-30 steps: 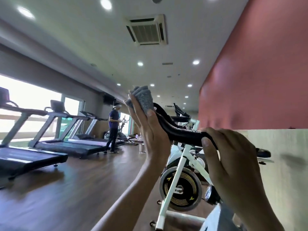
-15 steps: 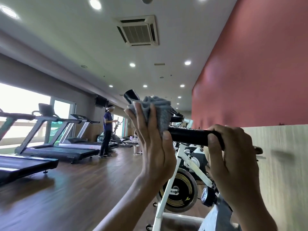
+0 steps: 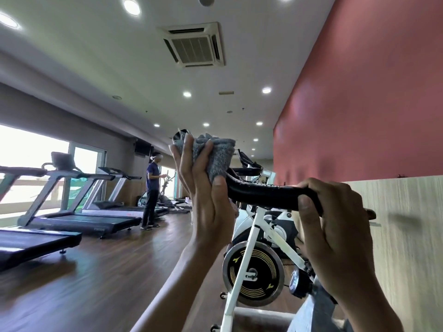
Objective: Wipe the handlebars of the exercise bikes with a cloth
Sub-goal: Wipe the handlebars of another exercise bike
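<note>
The left hand (image 3: 206, 200) is held up in front of the camera. It holds a grey cloth (image 3: 219, 155). The cloth is wrapped round the end of a black handlebar (image 3: 263, 194), where the bar bends up. The fingers (image 3: 184, 152) are curled round the cloth and sit close together. The thumb presses on the low edge of the cloth. The round tip of the bar pokes out just above the fingers.

The right hand (image 3: 335, 224) grips the same bar further along, on its flat part. Its fingers curl over the top of the bar and the thumb comes up from below. The two hands are apart, with bare bar between them.

The bar belongs to a white bike (image 3: 249, 248) with a black and gold wheel (image 3: 263, 271). The bike stands under the hands. More bikes (image 3: 249, 164) stand in a row behind it, next to a wall that is red (image 3: 359, 104) on top and pale wood (image 3: 407, 248) below.

On the left, treadmills (image 3: 79, 219) stand in a line by big bright windows (image 3: 28, 154). A person (image 3: 152, 185) in dark clothes stands far off beside them on the brown wood floor (image 3: 107, 271). The ceiling has round lights and a square air vent (image 3: 194, 47).
</note>
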### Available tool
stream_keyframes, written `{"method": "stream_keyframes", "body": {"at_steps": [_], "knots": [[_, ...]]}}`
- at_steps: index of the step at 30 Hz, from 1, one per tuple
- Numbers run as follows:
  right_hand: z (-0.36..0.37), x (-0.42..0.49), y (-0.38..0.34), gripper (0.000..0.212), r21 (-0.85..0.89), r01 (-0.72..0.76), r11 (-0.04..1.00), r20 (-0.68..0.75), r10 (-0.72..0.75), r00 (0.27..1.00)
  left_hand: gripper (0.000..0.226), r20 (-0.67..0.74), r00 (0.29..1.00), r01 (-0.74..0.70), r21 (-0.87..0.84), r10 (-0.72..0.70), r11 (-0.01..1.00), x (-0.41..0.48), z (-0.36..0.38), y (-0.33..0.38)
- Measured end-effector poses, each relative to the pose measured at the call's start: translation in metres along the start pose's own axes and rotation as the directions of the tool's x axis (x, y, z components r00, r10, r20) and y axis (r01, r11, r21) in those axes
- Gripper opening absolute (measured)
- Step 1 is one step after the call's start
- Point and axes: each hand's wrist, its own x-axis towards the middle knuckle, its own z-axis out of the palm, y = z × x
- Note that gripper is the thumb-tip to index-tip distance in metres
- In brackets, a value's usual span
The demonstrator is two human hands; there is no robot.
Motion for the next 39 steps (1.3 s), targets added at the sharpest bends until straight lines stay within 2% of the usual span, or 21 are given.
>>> {"method": "stream_keyframes", "body": {"at_steps": [2, 3, 6, 9, 12, 16, 19, 22, 26, 30, 33, 37, 39], "knots": [[-0.001, 0.000, 0.000, 0.043, 0.012, -0.006, 1.000, 0.018, 0.006, 1.000, 0.050, -0.034, 0.999, 0.030, -0.005, -0.030, 1.000, 0.002, 0.003, 0.008], [-0.002, -0.001, 0.001, 0.043, 0.017, -0.008, 1.000, 0.032, 0.008, 0.999, 0.052, -0.014, 1.000, -0.002, 0.027, 0.003, 1.000, -0.001, 0.002, 0.010], [-0.006, 0.000, 0.000, 0.041, 0.043, 0.003, 0.999, 0.054, -0.005, 0.999, 0.060, 0.178, 0.969, -0.201, 0.166, 0.171, 0.965, -0.009, -0.011, 0.008], [-0.008, -0.002, -0.001, 0.038, 0.083, 0.009, 0.996, 0.059, -0.014, 0.998, 0.062, 0.377, 0.902, -0.307, 0.220, 0.209, 0.926, 0.002, -0.035, 0.007], [-0.011, -0.004, -0.003, 0.038, 0.118, 0.002, 0.993, 0.063, -0.010, 0.998, 0.050, 0.502, 0.817, -0.443, 0.233, 0.283, 0.866, 0.017, -0.057, 0.011], [-0.012, -0.003, -0.003, 0.039, 0.109, -0.001, 0.994, 0.084, -0.008, 0.996, 0.047, 0.675, 0.703, -0.503, 0.248, 0.225, 0.828, 0.051, -0.090, 0.000], [-0.013, -0.003, -0.005, 0.037, 0.117, 0.004, 0.993, 0.071, -0.013, 0.997, 0.058, 0.677, 0.693, -0.567, 0.301, 0.247, 0.767, 0.067, -0.094, -0.011], [-0.013, -0.001, -0.008, 0.036, 0.157, -0.005, 0.988, 0.043, -0.002, 0.999, 0.056, 0.666, 0.671, -0.608, 0.240, 0.327, 0.757, 0.053, -0.075, -0.008], [-0.014, 0.001, -0.015, 0.046, 0.198, -0.038, 0.979, 0.030, 0.033, 0.999, 0.055, 0.561, 0.756, -0.540, 0.241, 0.338, 0.807, 0.025, -0.051, 0.004], [-0.008, 0.002, -0.021, 0.062, 0.113, -0.093, 0.989, 0.023, 0.091, 0.996, 0.055, 0.526, 0.765, -0.552, 0.242, 0.370, 0.798, 0.022, -0.047, 0.004], [-0.004, 0.004, -0.024, 0.055, -0.007, -0.123, 0.992, -0.017, 0.123, 0.992, 0.059, 0.550, 0.745, -0.568, 0.225, 0.378, 0.791, 0.026, -0.051, 0.003], [-0.002, 0.004, -0.026, 0.052, -0.003, -0.145, 0.989, -0.035, 0.145, 0.989, 0.072, 0.648, 0.681, -0.596, 0.220, 0.342, 0.772, 0.036, -0.066, -0.007], [-0.002, 0.003, -0.028, 0.051, 0.019, -0.150, 0.989, -0.044, 0.150, 0.988, 0.072, 0.640, 0.719, -0.534, 0.257, 0.272, 0.806, 0.044, -0.072, -0.012]]}}
